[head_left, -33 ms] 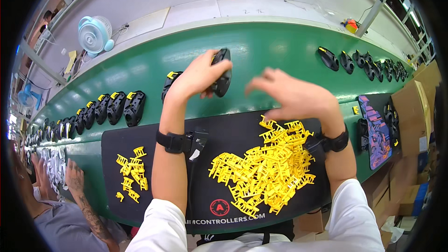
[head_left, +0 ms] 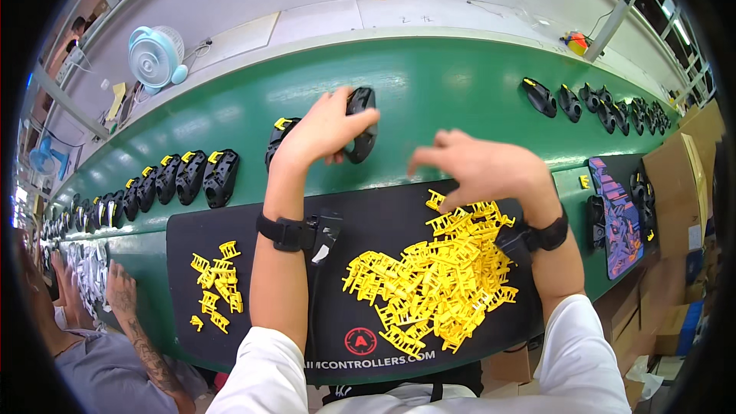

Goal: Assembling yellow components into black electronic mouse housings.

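My left hand (head_left: 322, 132) is closed around a black plastic shell (head_left: 362, 129), holding it on the green conveyor belt (head_left: 452, 92). My right hand (head_left: 479, 167) hovers with fingers apart just above a big pile of small yellow plastic parts (head_left: 433, 284), and I see nothing in it. The pile lies on a black mat (head_left: 383, 218) in front of me. A second black shell with a yellow piece (head_left: 277, 134) sits on the belt beside my left wrist. Both wrists wear black bands.
A row of black shells with yellow pieces (head_left: 192, 176) runs off to the left on the belt, and more shells (head_left: 590, 100) lie at the right. A small yellow heap (head_left: 216, 287) is on the mat's left. Another person's hands (head_left: 115, 291) work at lower left. A fan (head_left: 156, 55) stands behind the belt.
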### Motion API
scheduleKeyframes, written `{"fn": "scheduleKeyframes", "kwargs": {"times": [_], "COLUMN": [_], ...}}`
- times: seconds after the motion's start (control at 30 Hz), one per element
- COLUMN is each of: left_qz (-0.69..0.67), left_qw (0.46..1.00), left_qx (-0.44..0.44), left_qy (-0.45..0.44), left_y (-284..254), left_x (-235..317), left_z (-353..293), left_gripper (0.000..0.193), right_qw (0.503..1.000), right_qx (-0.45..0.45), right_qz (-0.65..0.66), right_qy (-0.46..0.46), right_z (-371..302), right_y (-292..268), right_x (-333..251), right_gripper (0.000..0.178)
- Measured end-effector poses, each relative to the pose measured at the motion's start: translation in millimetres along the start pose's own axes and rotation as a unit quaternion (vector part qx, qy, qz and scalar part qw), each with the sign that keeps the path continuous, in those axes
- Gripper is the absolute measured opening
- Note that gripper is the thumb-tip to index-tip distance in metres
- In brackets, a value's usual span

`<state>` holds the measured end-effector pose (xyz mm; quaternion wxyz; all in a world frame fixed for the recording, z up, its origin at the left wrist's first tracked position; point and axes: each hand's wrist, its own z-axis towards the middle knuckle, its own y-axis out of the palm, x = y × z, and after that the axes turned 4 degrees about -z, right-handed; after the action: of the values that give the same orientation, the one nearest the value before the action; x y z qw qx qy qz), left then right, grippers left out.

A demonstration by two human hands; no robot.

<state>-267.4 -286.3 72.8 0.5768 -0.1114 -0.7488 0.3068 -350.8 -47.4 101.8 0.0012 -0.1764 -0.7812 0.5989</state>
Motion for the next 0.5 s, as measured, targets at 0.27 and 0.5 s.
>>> {"fn": "scheduleKeyframes", "kwargs": {"times": [0.27,0.5], "left_qz": [0.199,0.249], "left_qw": [0.977,0.965], "left_qx": [-0.029,0.061], "left_qy": [-0.067,-0.050], "left_y": [9,-1], "left_x": [-5,-16], "left_z": [5,5], "left_gripper": [0.088,0.077], "right_qw": [0.998,0.910], "right_qx": [0.030,0.367], "right_qz": [0.036,0.120], "right_qy": [0.041,0.151], "right_z": [18,-4], "right_y": [15,-5], "right_x": [16,110], "right_gripper": [0.035,0.033]}}
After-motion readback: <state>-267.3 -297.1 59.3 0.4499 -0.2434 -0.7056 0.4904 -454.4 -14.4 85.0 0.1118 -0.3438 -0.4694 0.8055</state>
